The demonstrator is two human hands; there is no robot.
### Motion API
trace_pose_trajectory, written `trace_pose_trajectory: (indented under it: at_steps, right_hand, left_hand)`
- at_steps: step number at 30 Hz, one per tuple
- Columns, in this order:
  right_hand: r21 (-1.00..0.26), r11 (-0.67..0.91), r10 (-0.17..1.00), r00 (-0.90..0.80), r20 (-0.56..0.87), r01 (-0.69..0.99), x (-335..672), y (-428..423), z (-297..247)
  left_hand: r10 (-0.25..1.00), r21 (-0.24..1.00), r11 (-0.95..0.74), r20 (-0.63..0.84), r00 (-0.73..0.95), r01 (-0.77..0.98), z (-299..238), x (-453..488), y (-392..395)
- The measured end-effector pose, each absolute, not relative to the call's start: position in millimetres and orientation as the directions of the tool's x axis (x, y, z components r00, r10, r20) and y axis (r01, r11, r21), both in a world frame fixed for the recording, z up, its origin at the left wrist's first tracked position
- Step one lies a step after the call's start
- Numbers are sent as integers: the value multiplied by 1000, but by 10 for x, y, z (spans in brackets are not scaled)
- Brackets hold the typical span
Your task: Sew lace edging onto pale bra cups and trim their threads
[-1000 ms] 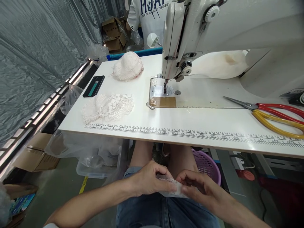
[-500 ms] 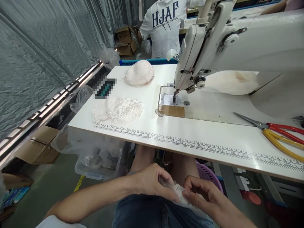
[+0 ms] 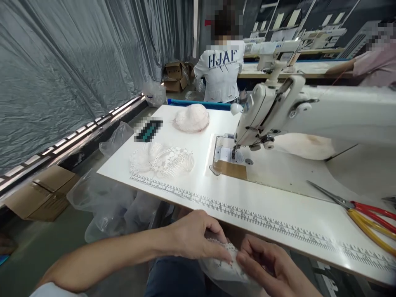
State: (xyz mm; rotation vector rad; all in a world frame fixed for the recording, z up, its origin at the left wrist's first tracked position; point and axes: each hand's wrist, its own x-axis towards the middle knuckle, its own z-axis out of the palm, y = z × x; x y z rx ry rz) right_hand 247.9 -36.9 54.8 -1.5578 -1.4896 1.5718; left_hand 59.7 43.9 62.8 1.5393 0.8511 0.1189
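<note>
Over my lap, below the table's front edge, both hands pinch a small white lace piece point(image 3: 227, 252) that sits on a clear plastic bag point(image 3: 222, 275). My left hand point(image 3: 193, 236) is closed on the lace's left side with thumb and fingertips. My right hand point(image 3: 268, 266) is curled on its right side. On the white table point(image 3: 272, 206) lies a flat heap of white lace pieces point(image 3: 162, 161), and farther back a pinkish mound of lace point(image 3: 192, 117). The white sewing machine point(image 3: 309, 115) stands at the right.
Red and yellow scissors point(image 3: 365, 210) lie at the table's right. A phone point(image 3: 148, 129) lies at the far left. Plastic bags point(image 3: 102, 202) and a cardboard box point(image 3: 40, 194) sit on the floor at left. A person in a white shirt point(image 3: 221, 70) stands beyond the table.
My view has tilted upward, so the table and machine sit lower in frame and the room behind shows. Both hands stay on the lace over my lap, shifting only slightly.
</note>
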Motion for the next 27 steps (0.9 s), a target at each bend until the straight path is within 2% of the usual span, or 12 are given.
trace_pose_trajectory:
  at_steps: [3, 5, 7, 10, 13, 18, 20, 23, 25, 27]
  right_hand:
    - [-846, -102, 946, -212, -246, 524, 2506, -12, 642]
    - [-731, 40, 987, -143, -79, 681, 2538, 322, 647]
    - [-612, 84, 996, -77, 37, 786, 2586, 674, 602]
    - [-469, 50, 992, 11, 126, 882, 2702, 1075, 471]
    - [-354, 41, 986, 21, 168, 934, 2891, 1221, 339]
    - [-314, 150, 978, -95, 183, 937, 3308, 1201, 243]
    - [-301, 322, 929, -238, 284, 897, 3418, 1191, 240]
    - [-150, 611, 725, -472, 502, 777, 3455, 1188, 281]
    - [-46, 683, 616, -541, 573, 729, 3423, 1197, 324]
    - [15, 713, 556, -578, 598, 701, 3388, 1211, 355]
  left_hand:
    - [563, 852, -111, -370, 739, 512, 934, 677, 890]
    - [534, 778, -247, -388, 752, 577, 1102, 819, 1254]
    - [568, 662, -349, -414, 711, 664, 1199, 1023, 1599]
    - [612, 544, -397, -444, 655, 740, 1198, 1361, 1973]
    - [610, 476, -401, -500, 615, 783, 1116, 1608, 2142]
    - [560, 455, -362, -592, 580, 814, 1063, 1756, 2240]
    - [532, 461, -349, -619, 578, 816, 1041, 1783, 2281]
    - [504, 469, -341, -641, 579, 815, 981, 1823, 2339]
    - [500, 460, -344, -649, 574, 819, 953, 1846, 2360]
    - [503, 442, -353, -653, 566, 824, 952, 1863, 2365]
